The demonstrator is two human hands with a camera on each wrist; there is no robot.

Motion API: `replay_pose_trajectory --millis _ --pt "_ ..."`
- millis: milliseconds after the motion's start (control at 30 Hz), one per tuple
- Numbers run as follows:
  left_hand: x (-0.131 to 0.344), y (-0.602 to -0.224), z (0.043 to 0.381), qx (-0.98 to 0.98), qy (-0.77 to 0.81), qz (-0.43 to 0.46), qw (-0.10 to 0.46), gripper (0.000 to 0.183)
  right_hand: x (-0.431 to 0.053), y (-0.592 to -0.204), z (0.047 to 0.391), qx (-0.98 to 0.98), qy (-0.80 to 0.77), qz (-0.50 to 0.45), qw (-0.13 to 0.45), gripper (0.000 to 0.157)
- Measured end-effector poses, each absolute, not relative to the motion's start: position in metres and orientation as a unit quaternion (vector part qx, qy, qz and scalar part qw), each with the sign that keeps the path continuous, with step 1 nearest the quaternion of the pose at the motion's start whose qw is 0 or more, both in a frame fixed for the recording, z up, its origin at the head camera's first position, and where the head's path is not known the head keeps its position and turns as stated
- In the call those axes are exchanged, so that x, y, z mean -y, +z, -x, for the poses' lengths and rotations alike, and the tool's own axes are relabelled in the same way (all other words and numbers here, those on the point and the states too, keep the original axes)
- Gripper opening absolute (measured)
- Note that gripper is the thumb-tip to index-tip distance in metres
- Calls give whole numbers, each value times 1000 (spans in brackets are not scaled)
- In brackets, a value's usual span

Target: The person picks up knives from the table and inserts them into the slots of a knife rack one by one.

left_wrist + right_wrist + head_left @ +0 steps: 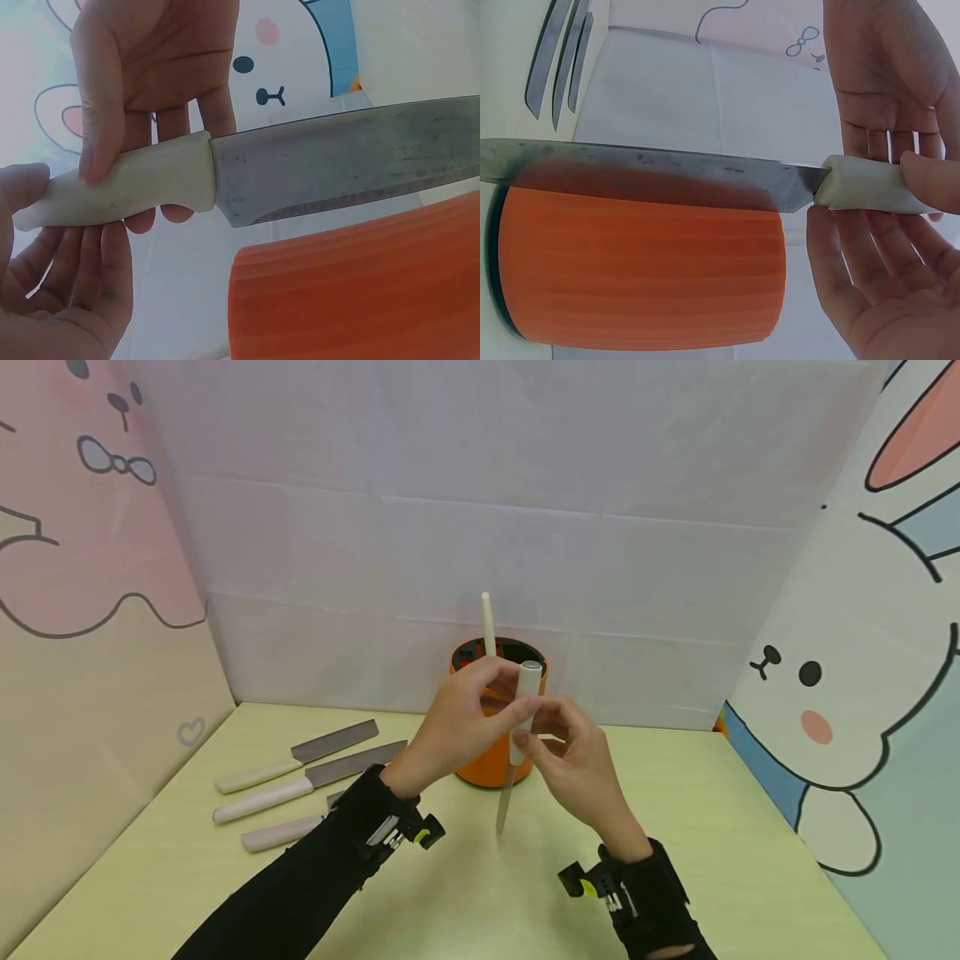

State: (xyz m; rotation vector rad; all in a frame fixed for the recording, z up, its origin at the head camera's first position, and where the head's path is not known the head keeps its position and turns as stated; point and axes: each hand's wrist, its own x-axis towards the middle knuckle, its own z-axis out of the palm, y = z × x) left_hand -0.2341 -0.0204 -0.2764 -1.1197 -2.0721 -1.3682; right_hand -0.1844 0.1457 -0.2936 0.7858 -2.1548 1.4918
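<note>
A kitchen knife (529,678) with a white handle hangs point down before an orange round knife holder (480,768). My left hand (457,718) pinches the upper part of the handle. My right hand (585,764) holds the same handle lower down, nearer the blade. In the left wrist view, the wide blade (337,161) runs past the holder's ribbed side, outside it. The right wrist view has the thumb and fingers around the white handle (866,184). Another white handle (488,618) stands upright at the holder's open top.
Several knives lie on the pale table at left: a far one (333,743), a middle one (266,797) and a near one (277,835) partly behind my left sleeve. A white sheet (375,568) backs the table, with cartoon-print panels on both sides.
</note>
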Motion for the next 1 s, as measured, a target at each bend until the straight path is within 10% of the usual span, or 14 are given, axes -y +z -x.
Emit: replay_pose_trajectory --millis 1000 --pt "21 -205 256 742 -455 435 230 27 -173 -289 187 807 479 -295 179 53"
